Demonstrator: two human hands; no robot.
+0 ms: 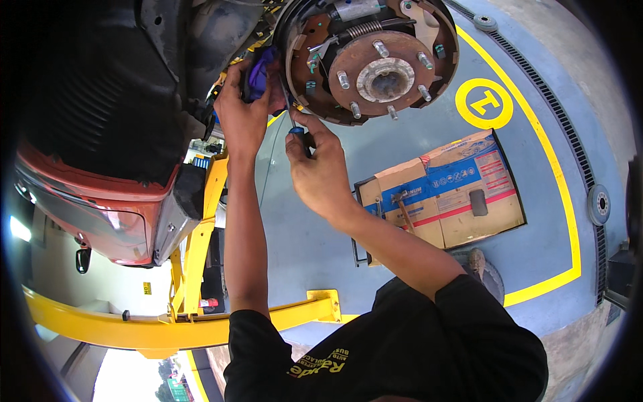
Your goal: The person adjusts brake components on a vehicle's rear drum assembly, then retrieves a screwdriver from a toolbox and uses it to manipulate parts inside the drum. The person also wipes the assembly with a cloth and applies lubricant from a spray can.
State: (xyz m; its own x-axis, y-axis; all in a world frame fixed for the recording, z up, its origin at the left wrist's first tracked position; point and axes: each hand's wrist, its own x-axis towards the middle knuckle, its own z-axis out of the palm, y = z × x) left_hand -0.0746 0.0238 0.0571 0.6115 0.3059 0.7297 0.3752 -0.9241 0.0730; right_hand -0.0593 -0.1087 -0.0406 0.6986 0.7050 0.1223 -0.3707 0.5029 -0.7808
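A rusty wheel hub (412, 57) with several studs sits inside an exposed drum brake (315, 100), where the brake shoes and a coil spring (364, 28) show. At the back-left edge of the brake, my left hand (242, 120) is closed on a bunched purple cloth (259, 74). My right hand (320, 167) grips the blue and black handle of a screwdriver (299, 134), just below the brake's lower left edge. Its thin shaft points upward along that edge, beside the cloth. I cannot tell exactly what the tip touches.
A raised red car (100, 208) fills the left side. Yellow lift arms (201, 333) cross below and beside it. On the right, a cardboard-lined tray (395, 175) holds a hammer (406, 213) and a dark block (478, 202). A floor drain grate (556, 120) curves along the far right.
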